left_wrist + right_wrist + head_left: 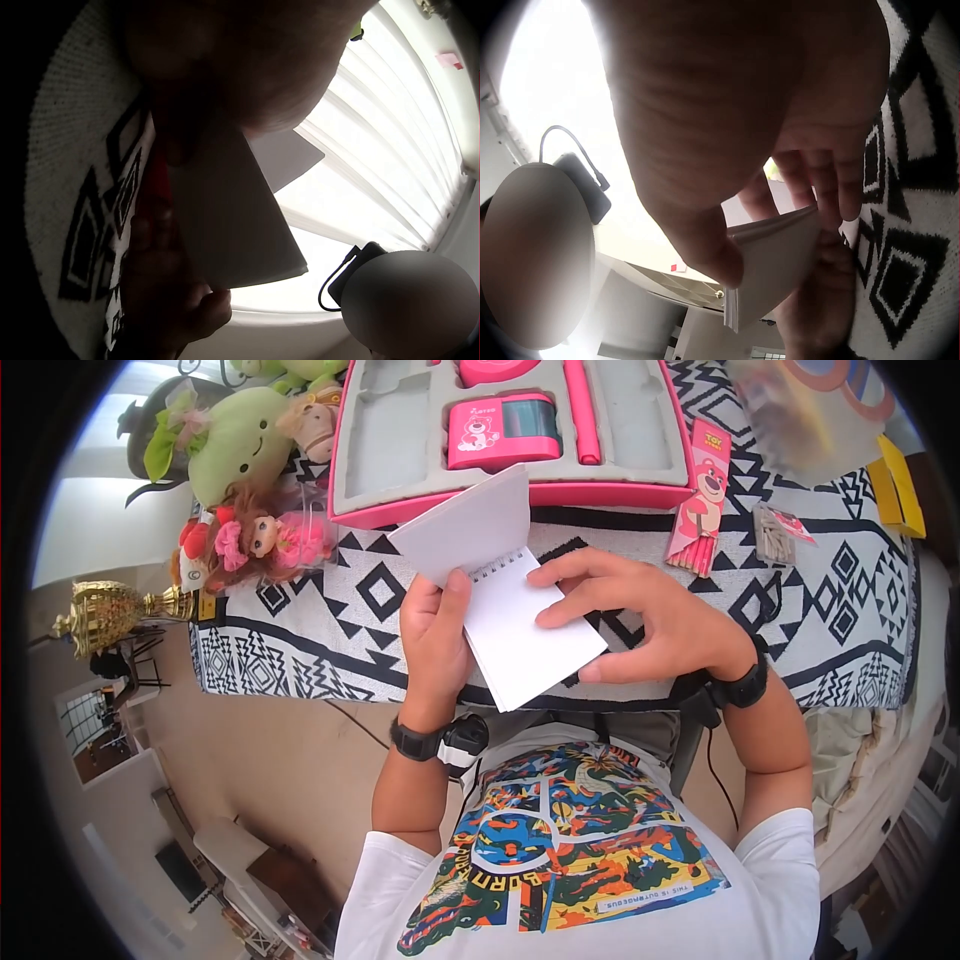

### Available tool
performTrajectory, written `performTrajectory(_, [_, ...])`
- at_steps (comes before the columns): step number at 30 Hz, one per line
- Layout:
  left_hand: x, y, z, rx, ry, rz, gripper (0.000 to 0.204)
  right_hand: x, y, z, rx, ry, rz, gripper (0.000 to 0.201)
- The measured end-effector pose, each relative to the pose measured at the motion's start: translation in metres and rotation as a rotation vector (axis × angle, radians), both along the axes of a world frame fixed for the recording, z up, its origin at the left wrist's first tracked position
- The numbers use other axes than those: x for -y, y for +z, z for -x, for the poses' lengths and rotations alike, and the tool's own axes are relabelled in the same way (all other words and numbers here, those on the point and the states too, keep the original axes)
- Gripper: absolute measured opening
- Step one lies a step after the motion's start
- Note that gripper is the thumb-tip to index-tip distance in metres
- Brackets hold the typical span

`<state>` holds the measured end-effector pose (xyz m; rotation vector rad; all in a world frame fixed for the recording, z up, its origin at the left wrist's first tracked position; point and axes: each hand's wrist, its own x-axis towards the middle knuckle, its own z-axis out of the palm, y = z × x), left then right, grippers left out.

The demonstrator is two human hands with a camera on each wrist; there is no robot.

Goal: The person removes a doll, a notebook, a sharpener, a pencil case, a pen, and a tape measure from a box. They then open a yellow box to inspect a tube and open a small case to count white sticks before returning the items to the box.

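Note:
A small spiral notebook lies open in front of the person's chest, its blank white page facing up and its top leaf raised past the wire binding. The left hand grips it along the left side, thumb by the spiral. Across the page reach the fingers of the right hand, the thumb at the lower right edge. From the right wrist view, the thumb and fingers stand about the edge of the notebook's stacked pages. In the left wrist view the pad is dark, its underside toward the camera.
Behind the notebook, a pink box with a grey insert holds a pink sharpener-like item. A pink pencil pack and a small clear packet lie right. Dolls, a green plush and a gold trophy stand left.

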<state>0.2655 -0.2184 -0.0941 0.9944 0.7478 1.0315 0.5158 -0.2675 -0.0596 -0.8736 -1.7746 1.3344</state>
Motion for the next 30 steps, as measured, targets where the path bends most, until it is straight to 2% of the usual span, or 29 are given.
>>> performTrajectory(4, [0.001,-0.002,0.0,0.026,-0.013,-0.01,0.033,-0.001,-0.002,-0.001,-0.073,-0.035,0.076,0.041])
performTrajectory(6, [0.001,-0.003,0.001,-0.049,-0.012,-0.063,0.033,0.0,0.0,0.0,-0.066,-0.062,0.087,0.036])
performTrajectory(10, [0.002,0.0,0.0,-0.055,-0.025,-0.089,0.034,0.0,0.002,0.002,-0.077,-0.132,0.103,0.026])
performTrajectory(15, [0.002,-0.003,-0.002,0.04,-0.051,-0.035,0.035,0.0,0.001,0.002,-0.107,-0.137,0.124,0.031])
performTrajectory(23, [0.001,-0.004,0.002,0.008,-0.108,-0.084,0.04,-0.001,0.001,0.0,-0.137,-0.163,0.08,0.031])
performTrajectory(28, [0.0,-0.003,0.002,-0.005,-0.135,-0.086,0.048,0.003,0.011,-0.001,-0.204,-0.245,0.266,0.035])
performTrajectory(30, [0.0,-0.002,0.001,-0.012,-0.153,-0.102,0.051,0.002,0.006,0.0,-0.234,-0.272,0.246,0.036])
